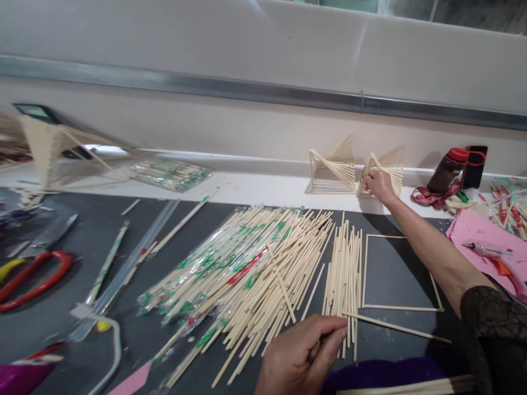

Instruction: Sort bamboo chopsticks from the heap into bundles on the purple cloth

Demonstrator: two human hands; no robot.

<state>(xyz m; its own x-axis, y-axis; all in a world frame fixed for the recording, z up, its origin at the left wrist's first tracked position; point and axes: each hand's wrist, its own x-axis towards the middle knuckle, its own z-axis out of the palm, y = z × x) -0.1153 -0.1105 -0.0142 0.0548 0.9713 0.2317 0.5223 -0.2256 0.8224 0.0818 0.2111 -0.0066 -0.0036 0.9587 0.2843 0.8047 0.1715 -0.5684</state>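
Note:
My right hand (377, 185) reaches to the ledge at the back, its fingers closed on the left edge of a small stick frame (391, 167). A similar stick frame (332, 170) stands to its left. At the bottom centre, my left hand (302, 354) has thumb and forefinger pinched together; one end of a single stick (397, 326) meets the fingertips. Beyond that hand lie a pile of loose sticks (263, 296) and a narrower bundle (343, 274). Under my right forearm a square of sticks (365, 274) lies flat on the dark mat.
Wrapped stick packs (206, 258) lie left of the pile. Red-handled scissors (61, 271) and clear glue sticks (142, 252) are further left. A bottle (448, 167) stands at the back right, near a glue gun (489, 252) on pink paper (465, 225).

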